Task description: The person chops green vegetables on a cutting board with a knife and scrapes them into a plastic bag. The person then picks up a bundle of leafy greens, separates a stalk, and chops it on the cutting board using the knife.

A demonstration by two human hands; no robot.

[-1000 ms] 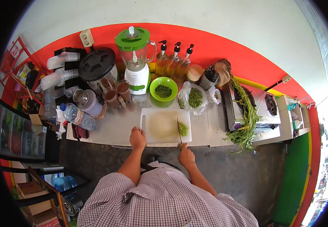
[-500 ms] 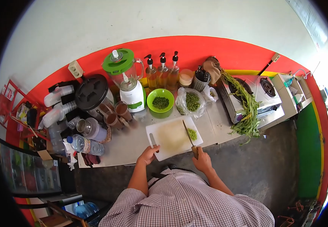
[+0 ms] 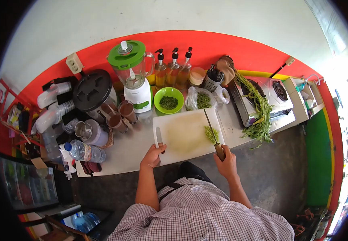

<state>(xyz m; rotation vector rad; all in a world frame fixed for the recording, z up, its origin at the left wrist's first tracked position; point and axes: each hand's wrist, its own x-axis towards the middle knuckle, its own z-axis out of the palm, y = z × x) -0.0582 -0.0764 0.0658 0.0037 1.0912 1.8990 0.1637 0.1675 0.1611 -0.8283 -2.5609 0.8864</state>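
My left hand (image 3: 154,155) grips the white cutting board (image 3: 174,132) at the slot on its left edge. The board looks lifted off the counter, its far edge overlapping the bag and reaching near the bowl. In my right hand (image 3: 227,161) is the wooden handle of a knife (image 3: 210,124), its long blade pointing away over the board's right side. Chopped light-green pieces (image 3: 211,135) lie beside and partly behind the blade. Just beyond the board are a green bowl (image 3: 181,97) of darker chopped greens and a clear plastic bag (image 3: 203,99) of chopped greens.
A blender (image 3: 135,80), pump bottles (image 3: 174,70) and a utensil holder (image 3: 213,80) line the wall. Leafy stalks (image 3: 260,116) hang over the gas stove (image 3: 244,105) at right. Brown cups (image 3: 117,121), a water bottle (image 3: 85,151) and a black-lidded container (image 3: 93,90) crowd the left.
The cutting board has moved up and away from me, toward the bowl and bag, with my left hand on it. My right hand and the knife have shifted right with it.
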